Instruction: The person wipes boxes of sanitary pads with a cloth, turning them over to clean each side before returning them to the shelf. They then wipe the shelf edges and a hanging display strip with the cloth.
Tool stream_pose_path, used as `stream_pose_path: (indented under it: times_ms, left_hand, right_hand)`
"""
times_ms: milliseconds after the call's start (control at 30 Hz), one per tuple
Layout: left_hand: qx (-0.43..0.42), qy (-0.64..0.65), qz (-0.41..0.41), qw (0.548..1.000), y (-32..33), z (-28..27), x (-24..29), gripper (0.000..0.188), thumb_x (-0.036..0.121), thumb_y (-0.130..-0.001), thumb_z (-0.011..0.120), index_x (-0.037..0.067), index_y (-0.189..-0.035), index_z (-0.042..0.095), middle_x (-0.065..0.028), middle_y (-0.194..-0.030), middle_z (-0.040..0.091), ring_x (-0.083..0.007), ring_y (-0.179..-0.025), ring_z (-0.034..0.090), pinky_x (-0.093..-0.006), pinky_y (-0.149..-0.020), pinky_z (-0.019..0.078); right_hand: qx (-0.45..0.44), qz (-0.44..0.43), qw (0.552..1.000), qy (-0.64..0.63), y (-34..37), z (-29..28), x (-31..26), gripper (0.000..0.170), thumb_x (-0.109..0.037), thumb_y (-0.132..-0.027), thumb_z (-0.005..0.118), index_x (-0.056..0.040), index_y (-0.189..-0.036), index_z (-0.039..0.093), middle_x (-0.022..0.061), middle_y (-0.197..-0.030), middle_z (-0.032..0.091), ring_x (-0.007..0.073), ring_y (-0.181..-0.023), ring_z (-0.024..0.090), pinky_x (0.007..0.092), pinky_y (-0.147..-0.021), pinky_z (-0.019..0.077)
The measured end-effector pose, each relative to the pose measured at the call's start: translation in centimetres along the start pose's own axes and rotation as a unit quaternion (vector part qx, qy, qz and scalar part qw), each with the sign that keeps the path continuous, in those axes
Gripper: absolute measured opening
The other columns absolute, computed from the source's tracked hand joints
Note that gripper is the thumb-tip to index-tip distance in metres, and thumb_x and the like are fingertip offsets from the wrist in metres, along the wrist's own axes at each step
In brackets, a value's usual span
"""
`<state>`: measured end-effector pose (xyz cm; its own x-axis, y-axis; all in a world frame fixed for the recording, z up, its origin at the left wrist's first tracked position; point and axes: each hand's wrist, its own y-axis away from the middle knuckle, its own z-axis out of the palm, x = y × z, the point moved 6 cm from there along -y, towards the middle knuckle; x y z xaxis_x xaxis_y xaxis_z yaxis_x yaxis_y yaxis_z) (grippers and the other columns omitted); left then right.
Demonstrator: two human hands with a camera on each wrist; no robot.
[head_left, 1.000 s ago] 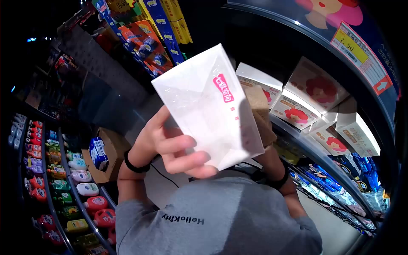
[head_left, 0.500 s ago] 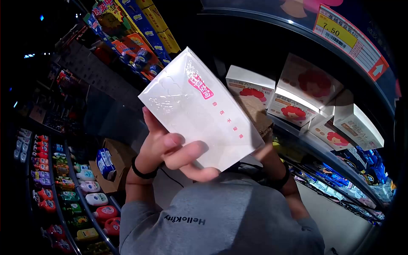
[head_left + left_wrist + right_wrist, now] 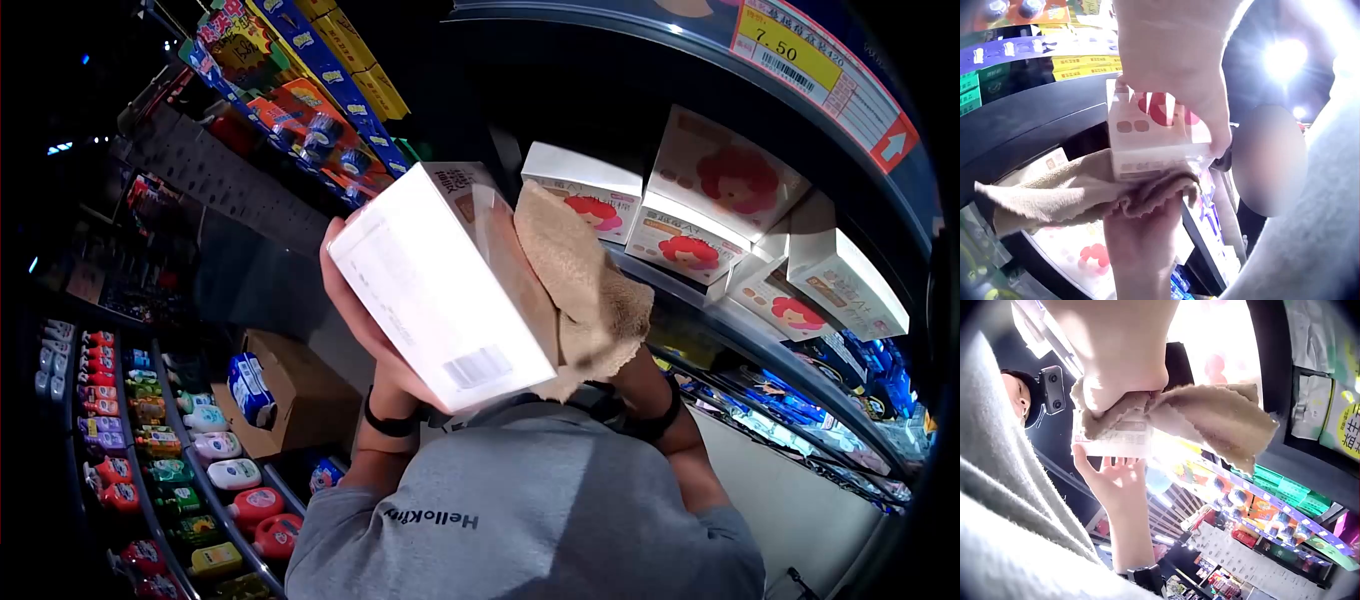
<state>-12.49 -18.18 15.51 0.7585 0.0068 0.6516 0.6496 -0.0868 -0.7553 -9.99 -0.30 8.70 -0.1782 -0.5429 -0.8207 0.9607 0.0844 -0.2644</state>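
Up close, the left hand (image 3: 1175,65) has a tilted white box (image 3: 440,290) in its grip, while the right hand (image 3: 1124,369) clutches a tan cloth (image 3: 585,295) against it; steady support and light, flat strokes should suit the printed carton best. Beyond, similar boxes (image 3: 690,250) sit on a shelf (image 3: 700,318).

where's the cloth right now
In the head view, the cloth is right of centre, just right of the box in the left hand; the right hand holds it.

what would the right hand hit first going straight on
The right hand would probably meet the white box, through the brown cloth it holds; any gap is hard to judge.
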Motion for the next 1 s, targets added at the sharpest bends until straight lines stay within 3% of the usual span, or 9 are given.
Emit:
stream_pose_path:
  times_ms: [33, 100, 233, 333, 367, 400, 600, 867, 1000]
  left_hand:
    - [0.031, 0.025, -0.070, 0.997, 1.2, -0.4, -1.2, 0.139, 0.063, -0.034, 0.079, 0.002, -0.136, 0.006, -0.0238, -0.131, 0.027, -0.0331, -0.123, 0.032, -0.0427, -0.102, 0.0264]
    - [-0.027, 0.007, -0.030, 0.999, 2.7, -0.5, -0.6, 0.140, 0.063, -0.034, 0.079, 0.002, -0.136, 0.004, -0.0243, -0.132, 0.024, -0.0338, -0.123, 0.030, -0.0430, -0.101, 0.0261]
    - [-0.106, -0.001, 0.038, 0.994, 3.0, 0.6, 0.4, 0.142, 0.063, -0.033, 0.079, 0.004, -0.136, 0.000, -0.0252, -0.133, 0.019, -0.0352, -0.124, 0.027, -0.0436, -0.101, 0.0257]
    - [-0.137, -0.011, 0.085, 0.987, 1.2, 2.3, 0.3, 0.143, 0.063, -0.033, 0.079, 0.004, -0.136, -0.002, -0.0259, -0.134, 0.015, -0.0362, -0.125, 0.025, -0.0440, -0.101, 0.0254]
    - [-0.152, -0.009, 0.102, 0.983, 0.4, 2.9, 0.3, 0.144, 0.063, -0.033, 0.079, 0.005, -0.136, -0.003, -0.0261, -0.134, 0.014, -0.0366, -0.125, 0.024, -0.0442, -0.101, 0.0253]
    - [-0.161, -0.008, 0.113, 0.980, 0.1, 3.3, 0.3, 0.144, 0.063, -0.033, 0.079, 0.005, -0.136, -0.004, -0.0264, -0.134, 0.013, -0.0369, -0.125, 0.024, -0.0443, -0.101, 0.0252]
    - [-0.200, 0.009, 0.143, 0.969, -0.3, 3.5, 0.5, 0.148, 0.062, -0.033, 0.079, 0.007, -0.136, -0.010, -0.0277, -0.136, 0.005, -0.0390, -0.127, 0.019, -0.0452, -0.101, 0.0245]
    - [-0.191, 0.001, 0.146, 0.971, 0.2, 2.8, 0.2, 0.152, 0.059, -0.032, 0.081, 0.008, -0.135, -0.018, -0.0293, -0.137, -0.001, -0.0409, -0.127, 0.016, -0.0454, -0.101, 0.0234]
    - [-0.192, -0.003, 0.195, 0.962, 0.2, 2.6, 0.9, 0.135, 0.036, -0.043, 0.084, 0.011, -0.138, -0.010, -0.0282, -0.136, 0.004, -0.0384, -0.120, 0.032, -0.0408, -0.093, 0.0369]
  right_hand:
    - [0.040, 0.137, 0.937, -0.318, 0.5, 1.1, 0.1, 0.077, -0.012, -0.072, 0.070, -0.0078, -0.134, 0.023, 0.0102, -0.130, 0.037, 0.0197, -0.119, 0.038, 0.0348, -0.097, 0.0356]
    - [-0.102, 0.031, 0.989, 0.103, 0.5, -2.0, 3.4, 0.081, -0.017, -0.068, 0.074, -0.0055, -0.132, 0.026, 0.0099, -0.127, 0.042, 0.0194, -0.119, 0.038, 0.0343, -0.100, 0.0327]
    - [-0.084, 0.078, 0.961, 0.252, 0.6, 0.4, 1.5, 0.080, -0.014, -0.065, 0.075, -0.0027, -0.130, 0.029, 0.0128, -0.127, 0.042, 0.0207, -0.119, 0.039, 0.0362, -0.100, 0.0330]
    - [-0.083, -0.054, 0.956, 0.275, 1.8, 0.8, -0.1, 0.090, -0.025, -0.059, 0.078, -0.0017, -0.130, 0.028, 0.0141, -0.128, 0.039, 0.0224, -0.120, 0.038, 0.0357, -0.100, 0.0315]
    - [-0.058, 0.049, 0.994, -0.078, 2.2, 0.0, 1.6, 0.098, -0.025, -0.055, 0.081, -0.0018, -0.132, 0.026, 0.0144, -0.127, 0.041, 0.0245, -0.119, 0.040, 0.0366, -0.100, 0.0319]
    - [-0.048, 0.043, 0.988, -0.143, 2.5, -0.1, 1.3, 0.098, -0.025, -0.055, 0.081, -0.0018, -0.132, 0.026, 0.0144, -0.127, 0.040, 0.0245, -0.119, 0.040, 0.0367, -0.100, 0.0319]
    - [-0.058, -0.110, 0.983, 0.137, 3.4, 0.9, -2.8, 0.097, -0.024, -0.055, 0.081, -0.0018, -0.132, 0.026, 0.0144, -0.127, 0.040, 0.0249, -0.119, 0.039, 0.0369, -0.099, 0.0319]
    - [-0.058, -0.147, 0.966, 0.203, 3.5, 1.4, -2.7, 0.096, -0.023, -0.055, 0.080, -0.0018, -0.132, 0.027, 0.0145, -0.128, 0.040, 0.0253, -0.119, 0.039, 0.0373, -0.099, 0.0320]
    - [-0.060, -0.156, 0.961, 0.220, 3.4, 1.2, -2.8, 0.095, -0.022, -0.055, 0.080, -0.0018, -0.132, 0.027, 0.0145, -0.128, 0.040, 0.0255, -0.119, 0.039, 0.0374, -0.099, 0.0320]
